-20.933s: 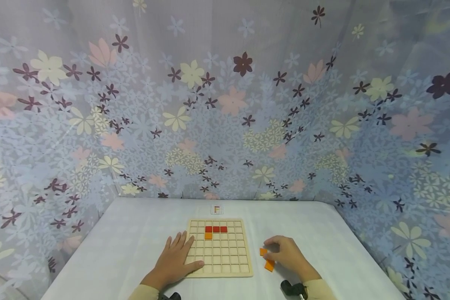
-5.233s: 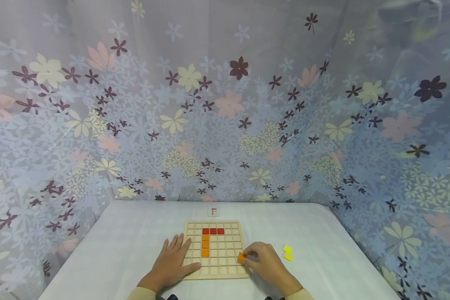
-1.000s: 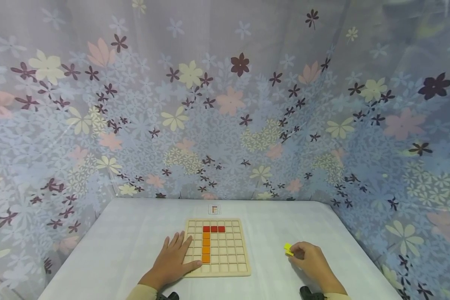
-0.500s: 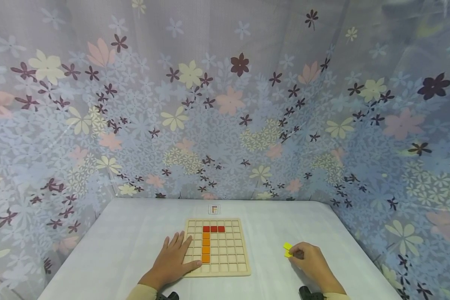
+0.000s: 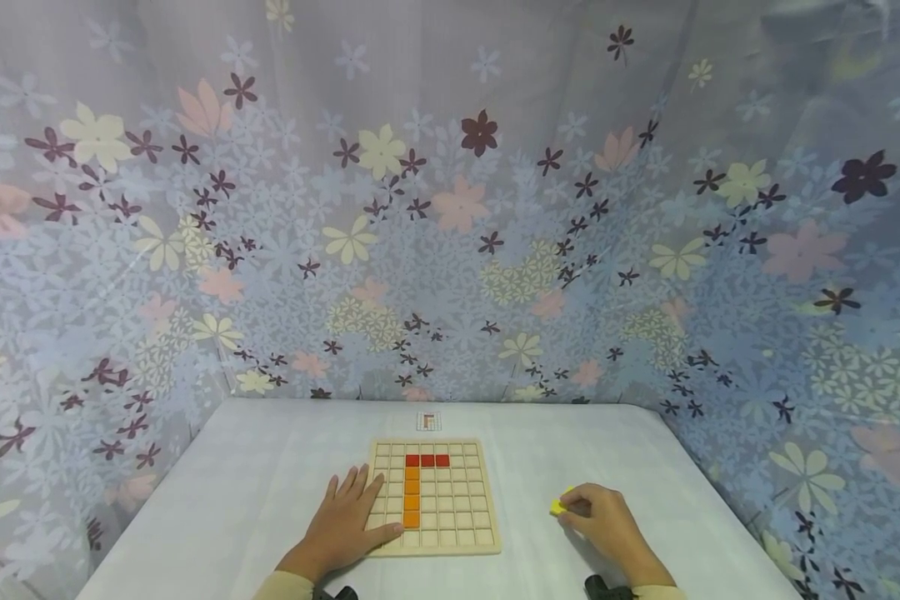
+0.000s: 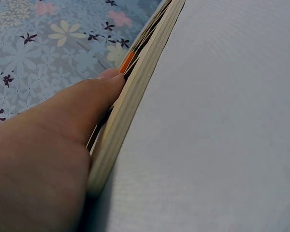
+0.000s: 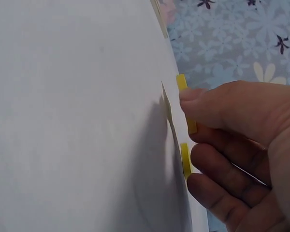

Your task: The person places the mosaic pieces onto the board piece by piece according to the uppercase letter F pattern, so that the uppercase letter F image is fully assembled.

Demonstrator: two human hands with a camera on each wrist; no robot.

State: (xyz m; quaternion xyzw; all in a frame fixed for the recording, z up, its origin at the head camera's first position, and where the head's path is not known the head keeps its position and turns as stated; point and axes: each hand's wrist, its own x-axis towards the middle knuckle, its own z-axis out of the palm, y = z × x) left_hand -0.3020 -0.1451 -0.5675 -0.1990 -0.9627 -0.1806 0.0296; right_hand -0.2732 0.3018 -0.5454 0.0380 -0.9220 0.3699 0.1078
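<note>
My left hand (image 5: 345, 521) rests with spread fingers on the left edge of a wooden grid board (image 5: 461, 540); its thumb (image 6: 104, 89) lies along the near side. Red square tiles (image 5: 427, 461) form a short row in the grid, and orange tiles (image 5: 412, 503) run in a column down from the row's left end. To the right of the board, my right hand (image 5: 603, 525) pinches a yellow tile (image 7: 181, 82) between thumb and fingers. A second yellow tile (image 7: 185, 159) sits lower, close to the curled fingers; the hand partly hides both in the head view.
A small card (image 5: 429, 421) printed with a coloured grid pattern lies behind the board. White cloth (image 5: 270, 450) covers the table, and a flowered curtain (image 5: 450, 317) encloses its back and sides.
Over the last second my right hand has gripped a yellow tile and shifted slightly left with it. Since the oldest frame, the orange column has grown downward. My left hand stays put.
</note>
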